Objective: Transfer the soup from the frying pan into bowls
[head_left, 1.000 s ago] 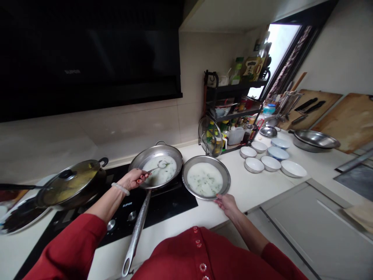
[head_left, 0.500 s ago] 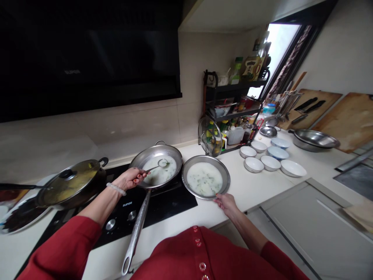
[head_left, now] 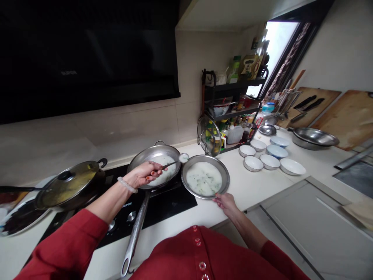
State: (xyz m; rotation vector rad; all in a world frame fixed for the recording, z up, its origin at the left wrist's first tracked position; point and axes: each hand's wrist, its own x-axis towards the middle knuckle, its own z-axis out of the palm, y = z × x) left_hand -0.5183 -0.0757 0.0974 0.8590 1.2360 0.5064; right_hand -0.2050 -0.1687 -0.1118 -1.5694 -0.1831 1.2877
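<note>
My left hand (head_left: 148, 172) grips the handle of a ladle (head_left: 183, 157), whose filled bowl hangs over the gap between two vessels. Beneath that hand, the long-handled steel frying pan (head_left: 139, 160) sits on the black stove and holds white soup with green bits. To its right, a round steel basin (head_left: 223, 167) on the white counter contains the same kind of soup. My right hand (head_left: 225, 202) pinches the basin's near rim between thumb and fingers.
A lidded pan (head_left: 68, 184) stands at the left of the stove, beside a plate of dark food (head_left: 23, 219). Several small bowls (head_left: 269, 161) are grouped on the right counter. Behind them are a spice rack (head_left: 233, 112), a leaning glass lid (head_left: 209, 136) and steel pans (head_left: 316, 138).
My left hand has lifted the ladle out of the frying pan's soup and carried it right, towards the basin. My right hand stays on the basin rim.
</note>
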